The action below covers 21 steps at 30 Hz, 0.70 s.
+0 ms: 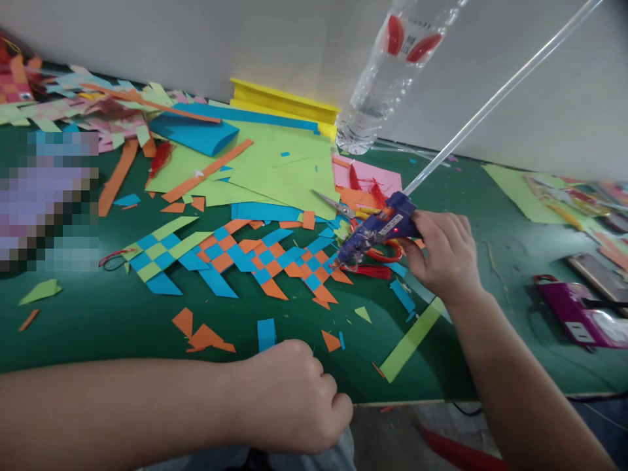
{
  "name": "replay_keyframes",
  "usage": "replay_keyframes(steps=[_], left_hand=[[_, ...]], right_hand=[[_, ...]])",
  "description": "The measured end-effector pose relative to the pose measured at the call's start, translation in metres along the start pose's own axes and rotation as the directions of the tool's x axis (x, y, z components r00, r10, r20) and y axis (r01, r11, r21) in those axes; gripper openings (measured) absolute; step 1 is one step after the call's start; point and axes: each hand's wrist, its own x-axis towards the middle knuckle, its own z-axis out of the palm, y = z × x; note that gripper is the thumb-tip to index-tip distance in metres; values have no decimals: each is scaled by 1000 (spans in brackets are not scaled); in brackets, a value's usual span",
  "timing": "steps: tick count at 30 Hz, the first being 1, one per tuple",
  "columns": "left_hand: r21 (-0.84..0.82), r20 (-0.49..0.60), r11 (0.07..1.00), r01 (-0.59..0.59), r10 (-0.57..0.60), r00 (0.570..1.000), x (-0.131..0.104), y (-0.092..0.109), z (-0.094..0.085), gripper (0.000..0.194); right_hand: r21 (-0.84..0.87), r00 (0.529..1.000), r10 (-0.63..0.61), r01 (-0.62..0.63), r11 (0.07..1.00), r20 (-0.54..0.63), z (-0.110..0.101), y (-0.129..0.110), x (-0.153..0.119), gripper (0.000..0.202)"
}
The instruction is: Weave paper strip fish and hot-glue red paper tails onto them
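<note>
My right hand [444,252] is wrapped round a blue hot glue gun [380,229] with a small red light. A long clear glue stick [500,108] sticks out of its back. The gun's nozzle points down and left at the right end of a woven paper strip of fish shapes [267,261] in blue, orange and green; I cannot tell if it touches. Scissors [343,208] with red handles lie partly behind the gun. Closed in a fist at the table's front edge is my left hand [294,396], its inner side hidden, near a blue paper piece [266,333].
Green paper sheets [284,167] and a blue folded sheet [193,127] lie behind the strip. A water bottle [387,78] stands by the wall. Paper scraps [203,333] litter the green table [147,333]. A purple case [579,311] lies at the right.
</note>
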Motion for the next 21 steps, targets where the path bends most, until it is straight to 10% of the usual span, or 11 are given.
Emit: replay_keyframes(steps=[21], left_hand=[[6, 13, 1000, -3, 3, 1000, 0, 1, -1, 26]], right_hand=[[-21, 999, -33, 32, 999, -34, 0, -3, 2, 54]])
